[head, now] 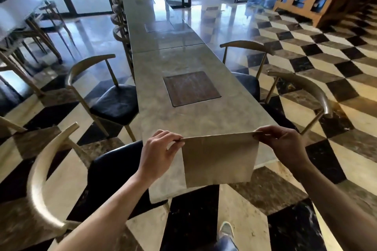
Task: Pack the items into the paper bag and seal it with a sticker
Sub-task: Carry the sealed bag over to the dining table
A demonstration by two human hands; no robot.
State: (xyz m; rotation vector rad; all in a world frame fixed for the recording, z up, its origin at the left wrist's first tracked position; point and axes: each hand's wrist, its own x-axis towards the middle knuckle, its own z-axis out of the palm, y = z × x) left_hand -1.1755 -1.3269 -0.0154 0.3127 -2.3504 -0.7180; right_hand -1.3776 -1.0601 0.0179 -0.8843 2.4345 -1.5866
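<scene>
Paper bag [218,161] between pinching hands [158,154], overhanging table edge [161,197].

Both hands [158,154] [282,144] pinch paper bag [219,161] over table [193,120].

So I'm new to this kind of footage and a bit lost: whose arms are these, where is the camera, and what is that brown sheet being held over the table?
There is no machine here. The camera sits on a person's head and looks forward and down, so the two bare arms reaching in from the bottom are the wearer's own. The left hand and the right hand each pinch a top corner of a flat brown paper bag, holding it up above the near end of a long marble table. The bag looks flat and closed. The table shows only a dark square inset panel; no items to pack and no sticker are in view. Chairs stand on both sides.
</scene>
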